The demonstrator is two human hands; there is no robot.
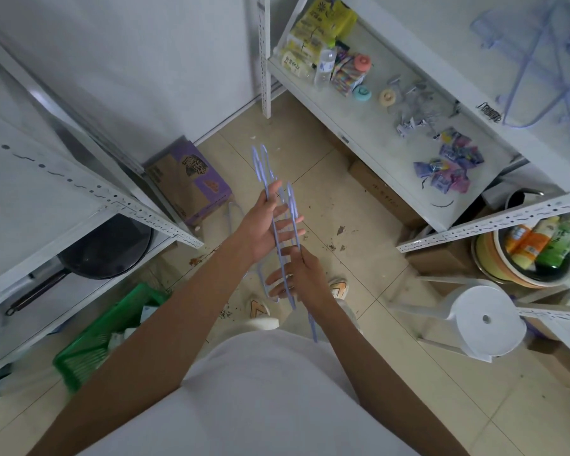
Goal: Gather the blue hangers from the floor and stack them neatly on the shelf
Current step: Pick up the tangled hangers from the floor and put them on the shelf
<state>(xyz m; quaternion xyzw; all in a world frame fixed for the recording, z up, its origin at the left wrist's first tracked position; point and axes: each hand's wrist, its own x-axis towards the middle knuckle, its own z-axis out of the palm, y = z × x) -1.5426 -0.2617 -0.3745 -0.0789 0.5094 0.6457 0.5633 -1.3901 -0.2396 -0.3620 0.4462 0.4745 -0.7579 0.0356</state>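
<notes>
A bunch of thin blue hangers [260, 169] stands edge-on between my hands, above the tiled floor, hooks pointing away from me. My left hand [264, 222] lies flat against the bunch's left side with fingers spread. My right hand [298, 278] grips the lower part of the bunch. One more blue hanger [232, 215] lies on the floor beside the cardboard box. Several blue hangers [540, 64] rest on the top right shelf [494, 103].
White metal racks stand left [89, 192] and right. A purple-printed cardboard box [191, 182] and a green basket [102, 337] sit on the floor at left. A paper roll [487, 320] and a pot of bottles [533, 255] are at right. Debris litters the tiles.
</notes>
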